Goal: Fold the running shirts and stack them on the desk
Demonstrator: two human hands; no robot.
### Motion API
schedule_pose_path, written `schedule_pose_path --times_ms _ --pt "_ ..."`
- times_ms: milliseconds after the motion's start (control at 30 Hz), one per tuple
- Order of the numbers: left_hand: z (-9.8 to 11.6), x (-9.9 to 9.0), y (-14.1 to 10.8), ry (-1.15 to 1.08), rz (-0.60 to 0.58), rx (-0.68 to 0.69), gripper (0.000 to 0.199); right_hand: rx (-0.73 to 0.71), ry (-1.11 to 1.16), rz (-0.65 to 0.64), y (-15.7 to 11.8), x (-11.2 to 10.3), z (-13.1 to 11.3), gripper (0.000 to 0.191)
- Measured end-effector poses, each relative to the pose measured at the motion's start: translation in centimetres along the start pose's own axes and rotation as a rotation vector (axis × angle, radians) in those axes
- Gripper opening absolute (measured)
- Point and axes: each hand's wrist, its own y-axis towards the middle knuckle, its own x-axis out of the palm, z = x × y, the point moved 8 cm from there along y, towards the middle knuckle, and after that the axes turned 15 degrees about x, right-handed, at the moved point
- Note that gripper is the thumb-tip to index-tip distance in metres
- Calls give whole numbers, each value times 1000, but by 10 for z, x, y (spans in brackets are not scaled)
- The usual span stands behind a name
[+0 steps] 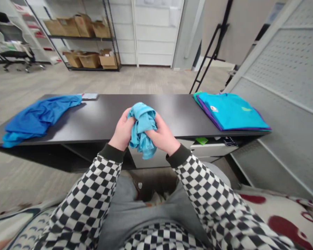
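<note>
A bunched-up light blue cloth garment [143, 126] is gathered between both hands, above the front edge of the dark table [109, 114]. My left hand [122, 131] grips its left side, with the thumb pressed into the folds. On the other side my right hand [165, 135] is closed on the fabric, its thumb lying across the front. A loose end of the cloth hangs down below the fingers. Its exact kind is hidden by the crumpling.
At the table's left lies a crumpled blue garment [39, 116], partly over the front edge. Folded turquoise and purple shirts [232, 111] are stacked at the right. A flat whitish item [90, 96] rests near the back edge. A grey perforated panel [284, 90] stands to the right.
</note>
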Motion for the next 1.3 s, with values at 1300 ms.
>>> schedule_pose_path --times_ms 1300 --pt "-49 33 28 245 -237 5 44 371 -131 -98 47 -70 55 39"
